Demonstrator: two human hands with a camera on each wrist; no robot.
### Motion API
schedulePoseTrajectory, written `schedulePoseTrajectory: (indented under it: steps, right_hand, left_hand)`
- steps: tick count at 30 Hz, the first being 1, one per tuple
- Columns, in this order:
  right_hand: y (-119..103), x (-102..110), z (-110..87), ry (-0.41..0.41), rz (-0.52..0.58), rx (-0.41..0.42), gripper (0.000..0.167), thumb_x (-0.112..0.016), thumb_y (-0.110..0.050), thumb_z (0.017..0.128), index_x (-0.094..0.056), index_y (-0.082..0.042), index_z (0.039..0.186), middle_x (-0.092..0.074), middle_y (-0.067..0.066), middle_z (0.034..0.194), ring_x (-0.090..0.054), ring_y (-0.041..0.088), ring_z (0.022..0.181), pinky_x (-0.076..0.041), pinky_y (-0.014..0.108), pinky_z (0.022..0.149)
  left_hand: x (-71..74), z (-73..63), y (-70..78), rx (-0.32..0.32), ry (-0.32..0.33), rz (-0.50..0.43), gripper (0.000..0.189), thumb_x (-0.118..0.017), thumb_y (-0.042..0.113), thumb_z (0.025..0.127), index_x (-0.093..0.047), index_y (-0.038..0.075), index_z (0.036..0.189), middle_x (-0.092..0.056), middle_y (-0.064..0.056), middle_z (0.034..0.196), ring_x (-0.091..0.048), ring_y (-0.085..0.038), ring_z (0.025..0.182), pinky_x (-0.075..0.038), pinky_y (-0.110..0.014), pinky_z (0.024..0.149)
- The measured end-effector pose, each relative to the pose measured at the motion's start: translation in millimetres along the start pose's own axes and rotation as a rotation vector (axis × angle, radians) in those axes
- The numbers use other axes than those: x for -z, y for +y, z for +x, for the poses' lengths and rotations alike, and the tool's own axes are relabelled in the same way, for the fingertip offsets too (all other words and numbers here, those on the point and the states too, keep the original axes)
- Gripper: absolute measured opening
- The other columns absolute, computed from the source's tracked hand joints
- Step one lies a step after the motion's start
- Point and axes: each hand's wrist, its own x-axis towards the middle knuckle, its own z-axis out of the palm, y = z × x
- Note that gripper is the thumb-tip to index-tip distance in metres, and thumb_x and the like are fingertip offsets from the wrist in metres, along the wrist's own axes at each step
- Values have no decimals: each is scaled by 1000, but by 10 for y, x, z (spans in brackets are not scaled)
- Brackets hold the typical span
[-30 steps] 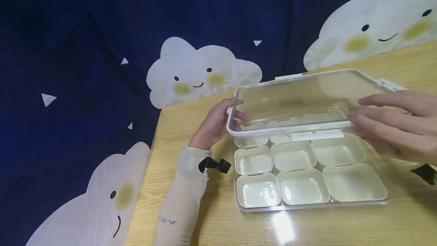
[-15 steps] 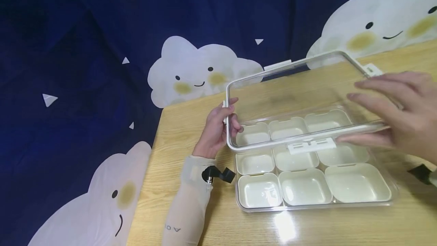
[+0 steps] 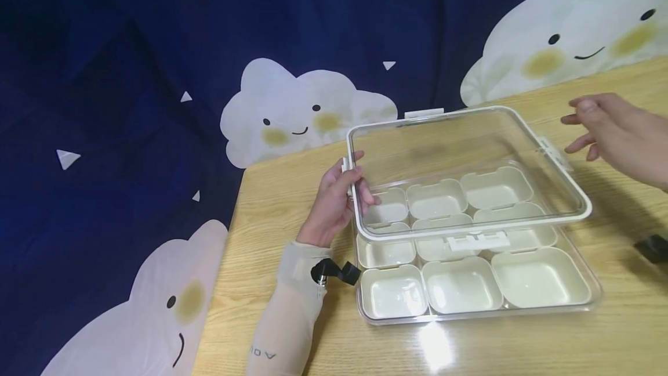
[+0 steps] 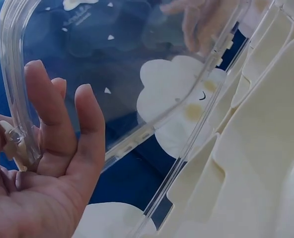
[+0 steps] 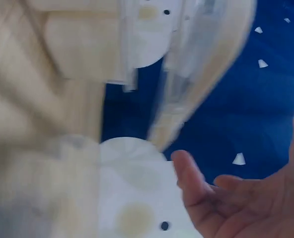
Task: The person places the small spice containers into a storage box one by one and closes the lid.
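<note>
My left hand (image 3: pixel 334 199) grips the left edge of a clear lid (image 3: pixel 449 161) with a white rim and white side latches. Thumb on top, fingers underneath, as the left wrist view shows the hand (image 4: pixel 57 158) at the lid's corner. The lid hangs tilted above a clear box (image 3: pixel 597 292) filled with several cream compartment trays (image 3: pixel 461 286), whose visible insides hold nothing. Off the lid's right side is my right hand (image 3: pixel 621 132), apart from it, fingers loosely bent and holding nothing. In the right wrist view that hand (image 5: pixel 236 203) appears beside the blurred lid edge.
The box stands on a light wooden table (image 3: pixel 276 208), whose left edge runs down from the back corner. Behind hangs a dark blue cloth (image 3: pixel 156 45) with smiling clouds and small white shapes. A black wrist mount (image 3: pixel 336 271) sticks out from the left sleeve.
The right hand has let go of the lid's right side and moved away up and to the right. The lid, held by the left hand alone, has swung down at its right end.
</note>
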Motion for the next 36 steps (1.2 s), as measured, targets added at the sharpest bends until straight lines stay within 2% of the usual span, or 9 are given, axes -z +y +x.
schedulePoseTrajectory:
  steps: [1,3,6,9,16,21,24,30,36]
  right_hand:
    - [-14,9,-1,-37,-147,-46,69,-26,-47,112,-31,6,156,-66,-23,120,-59,-8,69,-42,18,58]
    - [-9,8,12,-97,-199,-103,72,-25,-51,111,-36,5,154,-69,-19,109,-61,3,69,-45,24,59]
    - [20,-20,26,-199,-118,-156,78,-21,-55,110,-35,9,153,-76,5,101,-66,13,71,-52,30,60]
    - [48,-81,42,-264,-26,-214,85,-19,-59,108,-35,12,152,-71,-6,89,-66,13,71,-55,34,61]
    - [-11,-202,-42,-204,-154,-270,79,-39,-72,100,-55,-7,142,-46,-4,63,-51,22,58,-43,36,57]
    - [-69,-247,-70,-196,-197,-243,70,-45,-68,100,-58,-11,138,-54,-5,64,-55,17,58,-47,33,57]
    - [-89,-263,-86,-194,-193,-228,66,-46,-64,102,-57,-6,133,-61,0,70,-59,12,65,-54,32,57]
    - [-115,-259,-125,-206,-233,-197,64,-43,-61,104,-60,-3,125,-66,3,71,-61,10,66,-60,35,56]
    - [-163,-245,-184,-217,-324,-188,66,-40,-63,105,-59,-2,124,-60,4,63,-61,19,55,-56,36,51]
  left_hand:
    - [-1,-2,-5,0,-1,2,44,-40,12,106,-36,6,149,-63,5,57,-59,-8,43,-62,-29,67]
    - [-2,-6,-11,-7,0,1,42,-40,12,105,-37,7,147,-62,5,57,-58,-8,42,-62,-28,67]
    - [-1,-5,-20,-9,4,-4,41,-40,12,105,-39,7,146,-61,5,56,-57,-7,42,-62,-28,66]
    - [13,-14,-24,-4,1,-10,41,-39,12,105,-39,7,146,-61,5,55,-56,-7,41,-63,-29,69]
    - [62,-46,25,82,16,38,43,-42,15,107,-40,7,149,-62,5,57,-55,-7,44,-63,-32,75]
    - [121,-87,106,142,-9,133,44,-41,16,108,-37,7,151,-61,3,57,-58,-10,46,-64,-34,74]
    - [121,-112,133,169,3,280,42,-41,18,109,-39,8,150,-60,1,59,-62,-14,52,-61,-33,69]
    - [77,-184,170,196,61,656,35,-41,34,110,-51,6,127,-54,-2,87,-59,-15,75,-53,-31,74]
    - [17,-248,227,290,56,925,48,-38,47,110,-57,3,117,-64,-12,88,-64,-22,61,-58,-40,64]
